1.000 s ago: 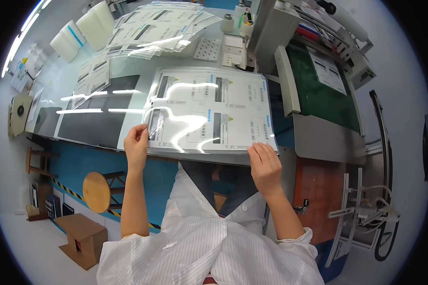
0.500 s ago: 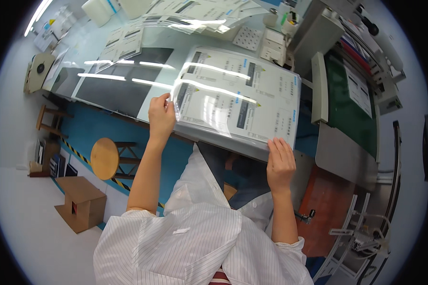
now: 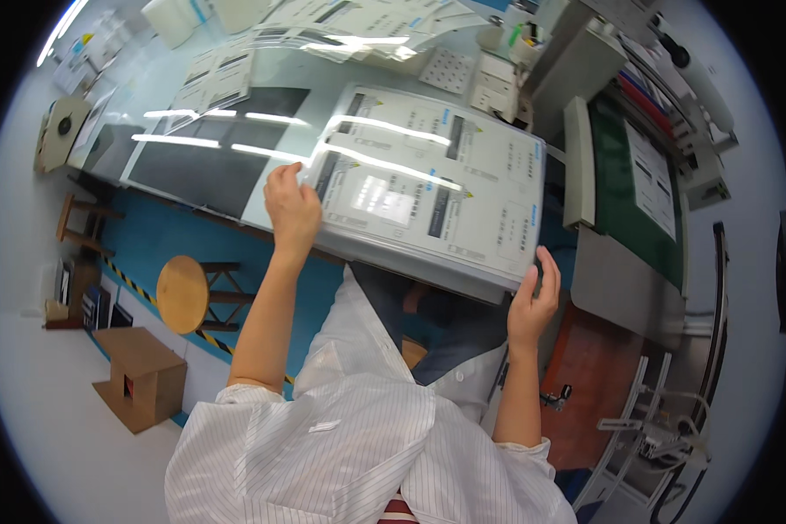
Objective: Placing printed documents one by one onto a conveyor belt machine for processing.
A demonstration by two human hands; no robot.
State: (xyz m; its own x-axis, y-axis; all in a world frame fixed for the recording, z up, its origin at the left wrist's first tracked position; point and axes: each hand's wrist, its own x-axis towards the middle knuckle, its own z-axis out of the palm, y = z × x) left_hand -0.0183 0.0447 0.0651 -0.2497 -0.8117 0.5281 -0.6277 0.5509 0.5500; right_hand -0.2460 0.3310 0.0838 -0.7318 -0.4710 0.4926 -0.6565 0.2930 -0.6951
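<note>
A stack of clear printed plastic sheets, white with dark panels and small yellow triangles, lies on the front of the glass-topped table. At its left edge is my left hand, its fingers loosely bent and nothing seen in them. My right hand is held by the front right corner, thumb and fingers apart, palm turned toward the stack's side. Both hands look empty; whether the fingertips touch the edges is hard to tell. Ceiling lights reflect in bright streaks across the top sheet.
Left of the stack lies a dark grey panel with a few printed sheets behind it. More sheets are piled at the back. A machine with a green bed stands right. A wooden stool and cardboard box are on the left.
My right hand has come off the top sheet to the corner's outer side, its fingers spreading. My left hand has loosened from the left edge. The top sheet now lies flatter.
</note>
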